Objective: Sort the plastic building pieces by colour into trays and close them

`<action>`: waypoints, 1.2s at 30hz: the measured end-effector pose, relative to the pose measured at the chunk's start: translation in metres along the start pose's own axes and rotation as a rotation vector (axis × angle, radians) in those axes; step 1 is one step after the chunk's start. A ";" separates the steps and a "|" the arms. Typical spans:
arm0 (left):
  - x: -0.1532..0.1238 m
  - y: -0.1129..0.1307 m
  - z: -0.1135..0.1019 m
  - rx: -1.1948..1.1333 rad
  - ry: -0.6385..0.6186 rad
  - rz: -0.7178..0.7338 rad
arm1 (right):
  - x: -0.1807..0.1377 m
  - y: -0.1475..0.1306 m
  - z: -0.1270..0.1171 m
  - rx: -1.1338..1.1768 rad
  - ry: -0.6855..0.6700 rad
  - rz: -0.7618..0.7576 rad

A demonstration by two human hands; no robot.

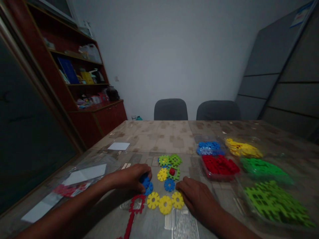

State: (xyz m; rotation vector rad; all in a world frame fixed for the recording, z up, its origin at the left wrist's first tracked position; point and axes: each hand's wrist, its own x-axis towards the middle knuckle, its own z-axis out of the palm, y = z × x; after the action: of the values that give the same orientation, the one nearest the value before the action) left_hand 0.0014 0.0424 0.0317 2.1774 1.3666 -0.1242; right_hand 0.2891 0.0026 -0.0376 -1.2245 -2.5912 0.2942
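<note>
My left hand (pixel 136 177) is closed around blue notched disc pieces (pixel 148 188), its thumb and fingers partly covering them. Just below it lies a red square frame piece (pixel 137 203) with a red bar (pixel 129 225) running from it. My right hand (pixel 195 194) has its fingers curled together beside a blue disc (pixel 169 185) and the rightmost yellow disc (pixel 177 199); what the fingertips hold, if anything, is hidden. Between the hands, more yellow discs (pixel 165 204) form a curved row. Beyond them are green square pieces (pixel 173 173), one with a red block (pixel 171 171) at its middle.
On the right stand clear trays of blue pieces (pixel 210 148), yellow pieces (pixel 243 148), red pieces (pixel 220 165), dark green pieces (pixel 265 169) and light green pieces (pixel 277 202). White cards (pixel 119 146) and plastic bags lie at left. Two chairs (pixel 170 109) stand behind the table (pixel 159 134).
</note>
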 end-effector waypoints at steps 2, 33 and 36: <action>0.000 0.001 0.000 -0.031 -0.014 0.026 | 0.001 0.000 0.001 0.007 -0.001 -0.001; 0.201 0.146 -0.044 -0.277 0.570 0.441 | -0.017 0.005 -0.002 0.020 0.000 -0.012; 0.178 0.127 -0.038 -0.245 0.593 0.443 | -0.017 0.005 -0.001 0.046 0.007 -0.023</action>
State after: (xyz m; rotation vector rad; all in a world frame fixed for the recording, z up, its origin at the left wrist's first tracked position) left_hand 0.1865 0.1633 0.0515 2.3278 1.0587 0.8665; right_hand 0.3040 -0.0073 -0.0404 -1.1778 -2.5755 0.3431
